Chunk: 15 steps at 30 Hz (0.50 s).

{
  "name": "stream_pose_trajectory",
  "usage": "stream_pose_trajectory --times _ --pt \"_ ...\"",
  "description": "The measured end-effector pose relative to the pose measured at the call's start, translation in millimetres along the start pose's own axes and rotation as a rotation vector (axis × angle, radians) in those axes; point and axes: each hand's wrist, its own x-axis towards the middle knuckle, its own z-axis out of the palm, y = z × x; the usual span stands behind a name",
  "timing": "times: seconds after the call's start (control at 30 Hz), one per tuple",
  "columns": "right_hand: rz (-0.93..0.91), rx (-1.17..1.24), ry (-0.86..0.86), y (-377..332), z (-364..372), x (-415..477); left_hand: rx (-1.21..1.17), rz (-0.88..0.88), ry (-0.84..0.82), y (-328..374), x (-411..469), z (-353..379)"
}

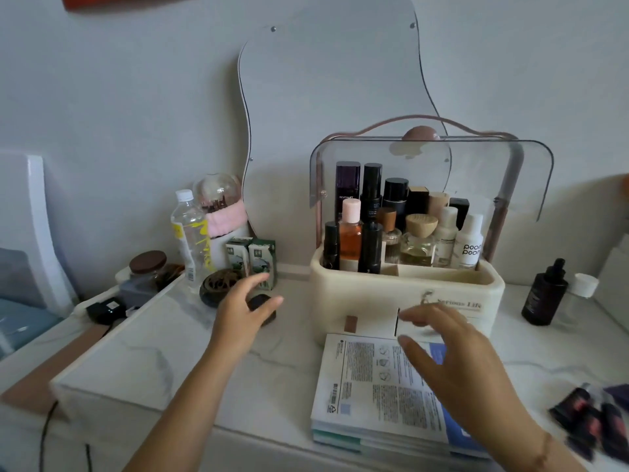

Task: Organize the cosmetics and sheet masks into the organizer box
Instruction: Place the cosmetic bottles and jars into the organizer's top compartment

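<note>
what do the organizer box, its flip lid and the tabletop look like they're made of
The organizer box looks like matte cream plastic, going by its rounded moulded corners. Its lid seems clear, slightly smoky glossy plastic: the wall shows through it. The tabletop looks like white marble or a marble-print laminate, by its grey veins; the picture cannot settle which.

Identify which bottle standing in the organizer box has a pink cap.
The clear bottle of orange liquid, in the front row of the organizer box, second from the left. No other bottle there has a pink cap or orange contents.
</note>
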Motion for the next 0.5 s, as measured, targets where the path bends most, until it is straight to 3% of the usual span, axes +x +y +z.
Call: stream_pose_trajectory --times 0.07,0.2,0.33,0.5 --pt "0.019 -0.024 -0.162 4 8 -14 0.086 -0.041 -0.054 -19 -1 4" --pt "0.075 -0.017 -0.311 13 17 -25 0.195 0.009 -0.034 -38 3 14" --pt "0.075 0.001 -0.327 15 16 -26 0.159 -0.073 0.038 -37 3 14" --pt "0.115 0.161 -0.251 11 8 -22 -0.145 -0.038 0.056 7 -27 7"
